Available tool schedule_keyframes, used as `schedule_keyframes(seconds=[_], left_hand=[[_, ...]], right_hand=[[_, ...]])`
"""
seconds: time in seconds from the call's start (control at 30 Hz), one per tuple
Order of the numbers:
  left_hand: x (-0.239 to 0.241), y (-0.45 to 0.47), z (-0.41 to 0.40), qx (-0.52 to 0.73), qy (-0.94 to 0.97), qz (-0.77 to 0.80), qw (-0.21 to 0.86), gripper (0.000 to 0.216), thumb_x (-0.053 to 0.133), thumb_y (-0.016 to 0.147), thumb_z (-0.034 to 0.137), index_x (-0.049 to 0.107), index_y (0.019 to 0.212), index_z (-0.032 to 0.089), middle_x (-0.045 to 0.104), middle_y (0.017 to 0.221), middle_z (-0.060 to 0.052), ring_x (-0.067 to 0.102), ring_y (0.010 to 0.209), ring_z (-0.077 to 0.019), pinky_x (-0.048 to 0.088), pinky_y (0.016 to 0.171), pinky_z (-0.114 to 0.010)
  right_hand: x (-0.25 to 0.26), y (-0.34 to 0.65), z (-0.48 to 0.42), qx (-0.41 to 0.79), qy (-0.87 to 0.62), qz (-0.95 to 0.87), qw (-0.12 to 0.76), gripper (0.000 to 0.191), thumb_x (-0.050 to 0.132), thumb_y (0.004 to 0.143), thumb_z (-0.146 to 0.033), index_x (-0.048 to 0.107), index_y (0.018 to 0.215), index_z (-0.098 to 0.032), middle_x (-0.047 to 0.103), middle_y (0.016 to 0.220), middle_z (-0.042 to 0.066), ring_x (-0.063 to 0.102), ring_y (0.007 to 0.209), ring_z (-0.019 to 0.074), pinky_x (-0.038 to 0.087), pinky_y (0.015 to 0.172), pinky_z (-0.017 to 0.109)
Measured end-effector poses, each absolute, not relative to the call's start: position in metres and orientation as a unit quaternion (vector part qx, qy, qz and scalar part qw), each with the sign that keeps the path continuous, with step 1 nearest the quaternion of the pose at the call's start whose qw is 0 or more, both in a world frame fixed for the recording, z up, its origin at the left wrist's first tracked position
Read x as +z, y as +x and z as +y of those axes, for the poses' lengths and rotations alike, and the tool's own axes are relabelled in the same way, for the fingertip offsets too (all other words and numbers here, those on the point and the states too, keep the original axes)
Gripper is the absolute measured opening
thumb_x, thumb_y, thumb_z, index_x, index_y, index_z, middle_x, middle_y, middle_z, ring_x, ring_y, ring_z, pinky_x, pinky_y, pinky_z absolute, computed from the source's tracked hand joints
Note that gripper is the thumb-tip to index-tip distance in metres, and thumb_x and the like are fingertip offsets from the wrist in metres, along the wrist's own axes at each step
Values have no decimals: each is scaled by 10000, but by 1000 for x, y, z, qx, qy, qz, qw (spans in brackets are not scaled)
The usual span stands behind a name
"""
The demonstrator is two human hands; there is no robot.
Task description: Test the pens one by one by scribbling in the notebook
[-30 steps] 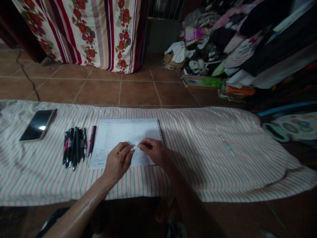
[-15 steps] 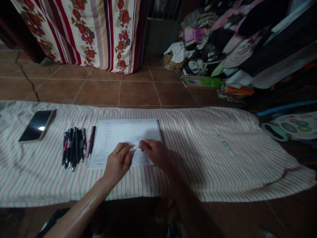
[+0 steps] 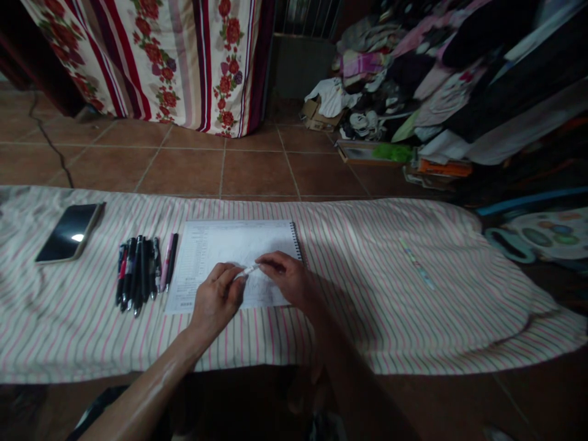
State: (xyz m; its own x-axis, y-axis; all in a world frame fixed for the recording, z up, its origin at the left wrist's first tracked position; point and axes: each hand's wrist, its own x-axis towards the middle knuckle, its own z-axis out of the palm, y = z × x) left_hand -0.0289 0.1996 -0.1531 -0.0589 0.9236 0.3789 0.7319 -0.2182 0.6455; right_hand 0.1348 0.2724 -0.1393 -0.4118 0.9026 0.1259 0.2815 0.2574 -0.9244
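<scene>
Between my two hands is a slim white pen (image 3: 249, 269), tilted slightly up to the right. Its left end is pinched in the fingers of my left hand (image 3: 218, 295). My right hand (image 3: 287, 277) has thumb and fingertips closed on its other end. Both hands are over a spiral-bound notebook (image 3: 239, 236) whose top page carries print and a table along the left. The hands and their shadow hide the page's lower middle.
Left of the notebook lies a bunch of several pens (image 3: 136, 269), and beyond it a phone (image 3: 68, 234). A light patterned stick (image 3: 417, 264) lies on the striped cloth (image 3: 349, 331) at right. Clothes (image 3: 362, 64) are heaped on the floor behind.
My hands have drawn slightly apart, so more of the white pen shows between them. The right fingers have shifted a little up. Everything else stays in place.
</scene>
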Motion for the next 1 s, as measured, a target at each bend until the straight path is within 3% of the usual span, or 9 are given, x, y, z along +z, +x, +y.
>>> schedule_keyframes(seconds=[0.6,1.0], left_hand=[[-155,-26,197,356,704,612,52,200,446,890,219,601,995,150,606,925,-65,609,796,-156,518,676,-262],[-153,-26,196,345,732,587,17,205,472,876,215,585,1033,146,610,940,-83,607,760,-162,518,650,-272]], right_hand=[[-135,136,271,407,-423,-759,281,137,537,826,-276,632,810,-178,655,765,15,596,715,126,442,675,236],[-144,130,268,308,-455,-796,254,363,434,881,-377,539,590,-186,512,547,-21,457,534,101,343,565,227]])
